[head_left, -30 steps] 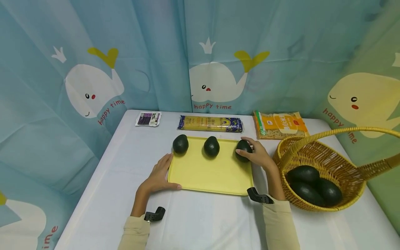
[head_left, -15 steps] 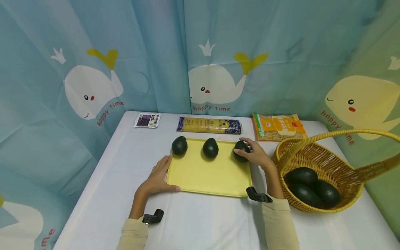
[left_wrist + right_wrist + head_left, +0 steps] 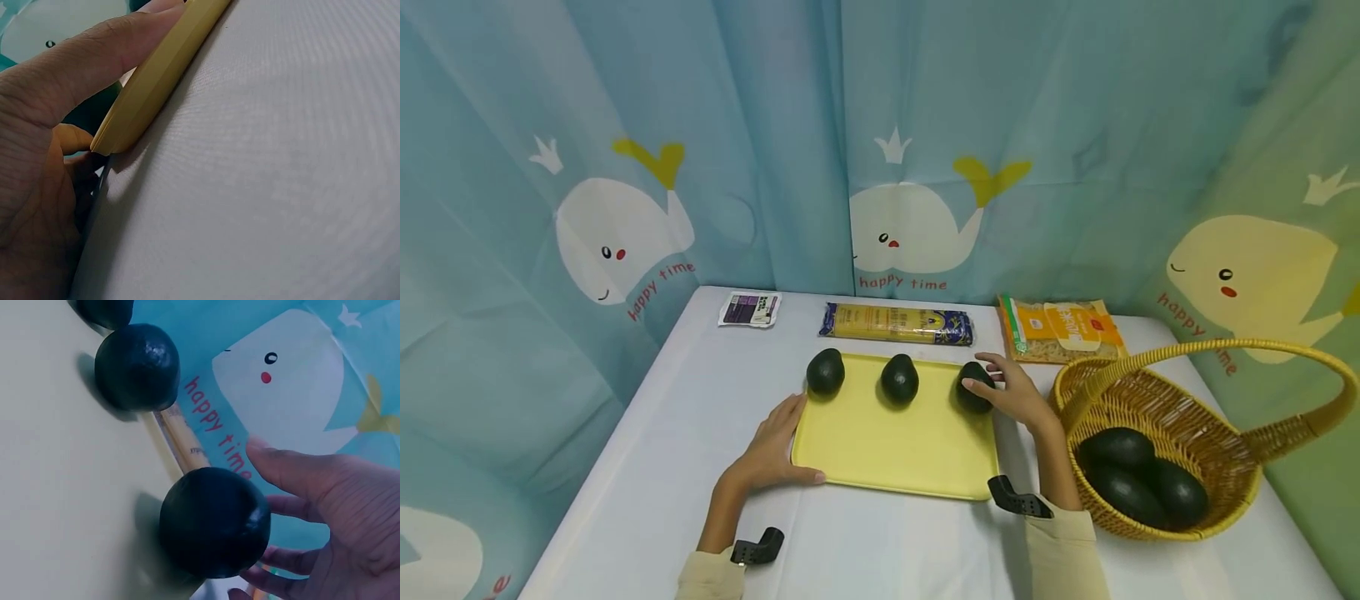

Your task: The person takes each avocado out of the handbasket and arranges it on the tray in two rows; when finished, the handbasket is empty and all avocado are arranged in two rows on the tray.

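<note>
Overall, backdrop first: one pale blue curtain [image 3: 1037, 92], printed with white whales, hanging beyond and around the yellow tray [image 3: 887, 458]. One table [image 3: 850, 550] under a white cloth, beneath the tray. One wicker basket [image 3: 1195, 421], arched handle, right of the tray; inside it, three loose avocados [image 3: 1116, 448]. The tray itself, rectangular, shallow-rimmed. Two beige sleeves [image 3: 1063, 554], both on the near side of the tray. Left hand [image 3: 775, 454], at the tray's near left corner: fingers extended along the left edge, thumb along the near edge, unclenched. Right hand [image 3: 1022, 396], at the tray's far right: fingers loosely spread beside the right-hand avocado [image 3: 215, 522], thumb clear of it in the right wrist view; whether the fingertips touch cannot be told. One orange packet [image 3: 1063, 332], beyond the tray's far right corner. One long yellow-and-blue packet [image 3: 895, 325], just beyond the tray's far edge. Three dark avocados on the tray, spaced along its far edge: the right-hand one, the middle avocado [image 3: 899, 381] and the left-hand avocado [image 3: 825, 372], at the far left corner. One small purple-and-white packet [image 3: 749, 309], beyond and left of the tray.
</note>
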Demonstrator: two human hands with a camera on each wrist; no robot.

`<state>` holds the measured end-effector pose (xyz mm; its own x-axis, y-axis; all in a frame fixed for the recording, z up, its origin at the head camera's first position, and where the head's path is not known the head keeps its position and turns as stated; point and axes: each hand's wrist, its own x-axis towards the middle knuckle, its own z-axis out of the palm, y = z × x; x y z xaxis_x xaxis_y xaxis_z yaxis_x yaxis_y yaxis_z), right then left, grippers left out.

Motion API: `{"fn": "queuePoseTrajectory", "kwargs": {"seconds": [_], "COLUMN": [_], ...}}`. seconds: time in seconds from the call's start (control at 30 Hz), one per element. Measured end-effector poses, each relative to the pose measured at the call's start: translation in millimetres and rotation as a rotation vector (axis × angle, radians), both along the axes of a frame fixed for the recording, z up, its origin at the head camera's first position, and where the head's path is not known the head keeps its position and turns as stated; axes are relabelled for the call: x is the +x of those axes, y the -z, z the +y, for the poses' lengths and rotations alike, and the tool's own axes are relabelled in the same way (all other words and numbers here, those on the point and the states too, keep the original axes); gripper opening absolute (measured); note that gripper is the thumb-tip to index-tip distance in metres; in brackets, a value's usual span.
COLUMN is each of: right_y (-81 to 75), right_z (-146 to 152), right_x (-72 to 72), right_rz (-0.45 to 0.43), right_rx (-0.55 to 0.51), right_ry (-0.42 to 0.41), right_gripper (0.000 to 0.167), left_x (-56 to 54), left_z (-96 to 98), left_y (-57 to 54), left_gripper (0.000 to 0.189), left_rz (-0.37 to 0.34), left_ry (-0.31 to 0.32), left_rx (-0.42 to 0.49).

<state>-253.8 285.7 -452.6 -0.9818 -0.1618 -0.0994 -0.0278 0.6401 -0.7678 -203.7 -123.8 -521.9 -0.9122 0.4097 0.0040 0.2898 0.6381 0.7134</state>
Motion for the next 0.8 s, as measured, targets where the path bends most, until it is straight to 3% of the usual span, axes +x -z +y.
{"fn": "queuePoseTrajectory", "kwargs": {"seconds": [0.23,0.47,0.8], "right_y": [-14.0,-45.0,-82.8], "right_z": [-5,-13,-3], "right_x": [11.0,25.9,59.8], "right_rz": [0.171,0.263,0.317], "right_rx": [0.058,0.049,-0.012], "right_ry": [-0.004,-0.011,-0.171], "right_gripper": [0.058,0.052,0.047], "left_x": [4.1,3.8,2.1], "left_z": [-0.9,-2.3,0.1], "left_y": [1.2,-2.6,-3.3], "left_gripper": [0.130,0.130,0.130], "left_rz": [-0.020,-0.025,-0.019], "left_ry": [-0.001,-0.002,0.009], "left_rx": [-0.014,-0.007,-0.018]}}
